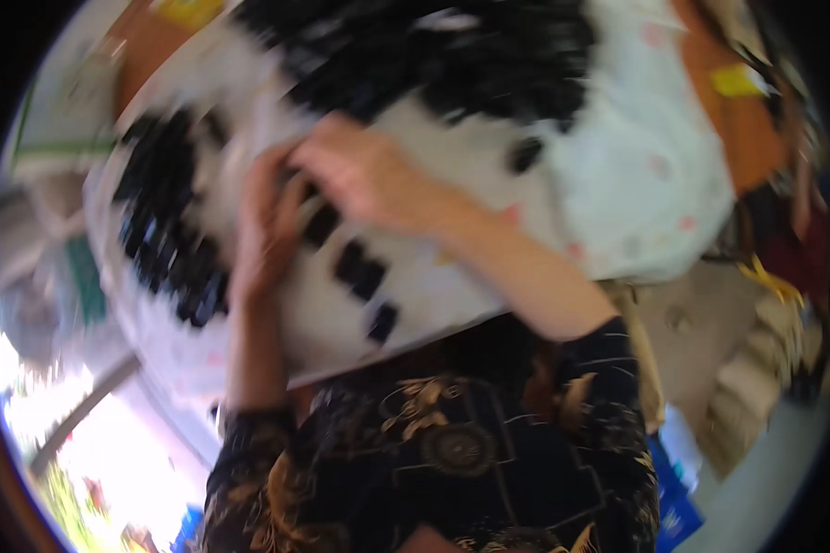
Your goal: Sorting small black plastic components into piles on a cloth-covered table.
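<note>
My left hand (266,226) and my right hand (364,170) meet above a pale cloth-covered table (452,267), their fingertips bent together. Motion blurs them, and whatever the fingers pinch is hidden. Just below the fingers lies a small black piece (321,226). Several more such pieces (360,269) run in a loose row toward the near edge, ending with one piece (381,323). Left of my left hand spreads a heap of small, shiny black pieces (161,212). A far larger heap of black pieces (452,64) covers the back of the table.
A lone black piece (526,155) sits right of my right hand. Pale sheeting with reddish spots (650,194) drapes the table's right side. Beyond is a brown surface with a yellow item (736,81). Brown sacks or cartons (752,387) and a blue item (675,507) are on the right.
</note>
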